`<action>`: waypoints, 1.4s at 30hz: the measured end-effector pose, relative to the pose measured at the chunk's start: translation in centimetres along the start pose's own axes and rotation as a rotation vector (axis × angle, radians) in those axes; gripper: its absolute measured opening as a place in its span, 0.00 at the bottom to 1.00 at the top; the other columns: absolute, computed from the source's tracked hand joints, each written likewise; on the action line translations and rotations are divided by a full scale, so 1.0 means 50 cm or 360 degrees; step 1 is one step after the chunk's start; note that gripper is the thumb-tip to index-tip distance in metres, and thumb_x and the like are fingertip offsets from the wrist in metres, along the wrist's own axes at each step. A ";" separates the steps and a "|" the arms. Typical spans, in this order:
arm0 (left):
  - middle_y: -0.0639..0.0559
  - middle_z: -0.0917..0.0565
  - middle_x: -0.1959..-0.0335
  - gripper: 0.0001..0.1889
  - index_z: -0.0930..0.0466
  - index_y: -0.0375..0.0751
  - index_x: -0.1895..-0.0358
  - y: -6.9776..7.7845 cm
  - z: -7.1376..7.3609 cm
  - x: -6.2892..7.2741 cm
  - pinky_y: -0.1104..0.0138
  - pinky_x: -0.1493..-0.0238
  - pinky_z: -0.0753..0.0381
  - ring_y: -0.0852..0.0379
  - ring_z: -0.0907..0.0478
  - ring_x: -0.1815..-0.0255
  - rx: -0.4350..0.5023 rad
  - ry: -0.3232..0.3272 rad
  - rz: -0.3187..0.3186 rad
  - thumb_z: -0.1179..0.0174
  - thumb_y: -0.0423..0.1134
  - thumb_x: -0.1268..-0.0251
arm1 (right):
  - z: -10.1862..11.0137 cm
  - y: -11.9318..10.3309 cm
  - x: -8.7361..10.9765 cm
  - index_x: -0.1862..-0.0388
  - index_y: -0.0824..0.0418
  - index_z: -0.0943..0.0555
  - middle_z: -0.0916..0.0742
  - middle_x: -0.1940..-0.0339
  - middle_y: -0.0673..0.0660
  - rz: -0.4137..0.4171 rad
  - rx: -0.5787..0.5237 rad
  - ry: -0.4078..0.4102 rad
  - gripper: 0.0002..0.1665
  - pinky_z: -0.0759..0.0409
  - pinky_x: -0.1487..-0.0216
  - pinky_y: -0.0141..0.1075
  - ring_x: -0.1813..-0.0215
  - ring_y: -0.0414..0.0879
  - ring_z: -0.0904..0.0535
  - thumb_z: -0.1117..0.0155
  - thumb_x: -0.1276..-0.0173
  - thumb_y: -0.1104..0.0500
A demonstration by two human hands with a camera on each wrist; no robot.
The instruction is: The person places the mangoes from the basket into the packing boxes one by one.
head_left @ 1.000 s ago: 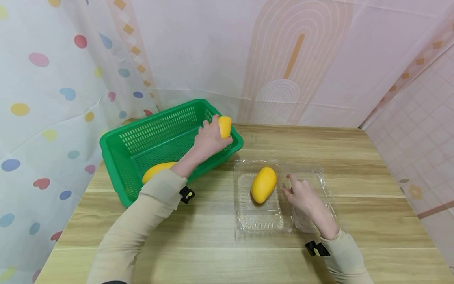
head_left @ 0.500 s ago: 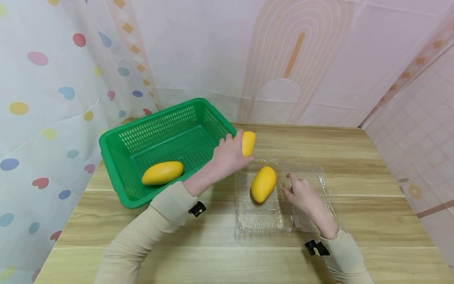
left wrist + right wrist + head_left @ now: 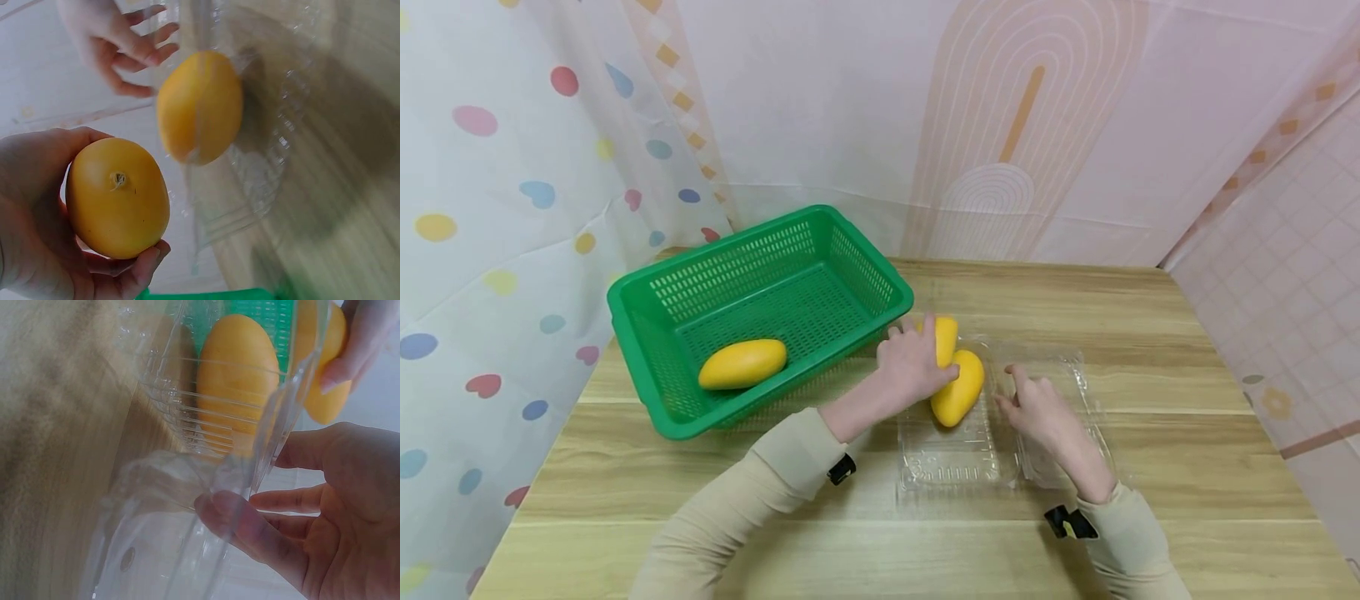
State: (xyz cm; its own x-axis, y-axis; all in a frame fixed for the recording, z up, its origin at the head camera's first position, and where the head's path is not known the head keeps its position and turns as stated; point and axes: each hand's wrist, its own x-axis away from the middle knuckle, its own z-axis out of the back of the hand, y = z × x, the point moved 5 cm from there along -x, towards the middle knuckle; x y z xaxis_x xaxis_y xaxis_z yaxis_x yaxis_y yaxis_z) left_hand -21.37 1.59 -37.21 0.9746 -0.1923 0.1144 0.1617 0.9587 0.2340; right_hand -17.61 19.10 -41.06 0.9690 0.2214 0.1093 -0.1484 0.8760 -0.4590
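My left hand [image 3: 910,362] grips a yellow mango [image 3: 946,340] above the back of a clear plastic clamshell box [image 3: 951,467]. The left wrist view shows that mango [image 3: 119,203] end-on, with thumb and fingers curled round it. Another mango [image 3: 958,392] lies in the box, overlapped by my left thumb in the head view. My right hand [image 3: 1045,417] stays over the box's open lid [image 3: 1045,467], its fingers spread and loosely bent. In the right wrist view its fingertips [image 3: 219,509] are right at the clear plastic edge.
A green plastic basket [image 3: 760,417] stands at the left, close to the box, with one mango [image 3: 743,364] inside. Wooden tabletop [image 3: 865,550] extends round everything. Patterned curtains [image 3: 820,108] hang behind the table and at both sides.
My left hand has carried its mango out of the basket's right end, rightward and toward me, to above the box. The mango in the basket has come into full view. My right hand has stayed put.
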 end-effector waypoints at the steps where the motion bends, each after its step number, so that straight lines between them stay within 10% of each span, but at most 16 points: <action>1: 0.32 0.26 0.43 0.45 0.45 0.42 0.30 0.002 -0.005 0.000 0.56 0.56 0.19 0.41 0.25 0.46 -0.0028 0.0005 0.0001 0.41 0.65 0.44 | 0.000 0.000 0.000 0.39 0.74 0.35 0.14 0.71 0.65 0.0005 0.0000 0.0003 0.28 0.26 0.81 0.28 0.76 0.44 0.20 0.41 0.33 0.61; 42: 0.34 0.25 0.43 0.36 0.41 0.42 0.30 0.022 -0.085 0.002 0.64 0.52 0.21 0.42 0.29 0.45 -0.0476 0.0159 0.0001 0.57 0.63 0.32 | 0.003 -0.001 0.003 0.38 0.74 0.35 0.14 0.67 0.69 -0.0030 -0.0004 -0.0005 0.29 0.25 0.80 0.30 0.74 0.47 0.18 0.42 0.33 0.61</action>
State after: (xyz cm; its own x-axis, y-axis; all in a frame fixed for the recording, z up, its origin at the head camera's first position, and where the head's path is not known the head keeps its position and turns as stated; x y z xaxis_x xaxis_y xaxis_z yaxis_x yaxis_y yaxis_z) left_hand -20.44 3.50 -41.03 0.9827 -0.1845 0.0153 0.1851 0.9807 -0.0623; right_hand -17.49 19.15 -40.90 0.9711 0.2063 0.1203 -0.1299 0.8789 -0.4590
